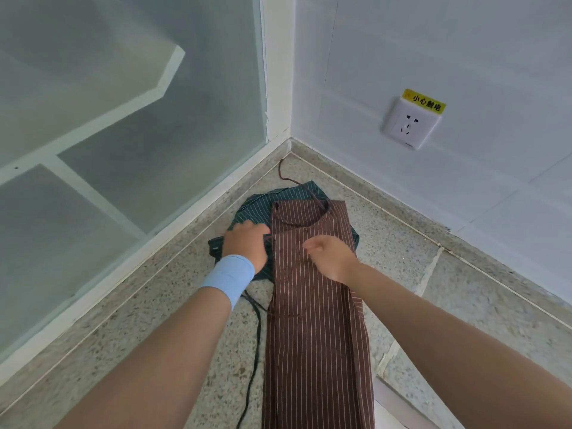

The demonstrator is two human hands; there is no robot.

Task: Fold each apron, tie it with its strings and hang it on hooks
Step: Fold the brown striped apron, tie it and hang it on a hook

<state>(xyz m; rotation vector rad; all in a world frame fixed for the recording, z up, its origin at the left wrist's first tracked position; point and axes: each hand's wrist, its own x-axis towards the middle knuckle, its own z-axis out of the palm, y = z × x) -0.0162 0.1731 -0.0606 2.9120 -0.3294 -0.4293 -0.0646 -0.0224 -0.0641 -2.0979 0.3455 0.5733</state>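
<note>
Both hands work near the upper third of a long brown apron with thin white stripes (315, 320), folded into a narrow strip on the speckled terrazzo floor (464, 305) in a corner where a white tiled wall (433, 57) meets a frosted glass partition (123, 119). The strip's long axis runs straight away from the person, from the bottom edge of view up towards the corner, with the bib end and its brown neck loop (297, 222) farthest off. That axis decides the coming fold: judged from the layout, the strip would be doubled end over end along this line, and both hands sit about equally near its bib end.

Under the brown apron lies a crumpled dark green striped apron (252, 209), showing out to the left and beyond the top; its dark string (253, 351) trails down the floor beside the brown strip.

At the brown strip's left edge, the left hand (246, 243), wearing a pale blue wristband (230, 278), curls its fingers against the edge; whether it pinches cloth or a string cannot be told. On top of the strip sits the right hand (332, 257), right of centre, fingers bent as if pinching the fabric, the grip itself hidden. A white wall socket with a yellow warning label (413, 120) sits well apart on the right.
</note>
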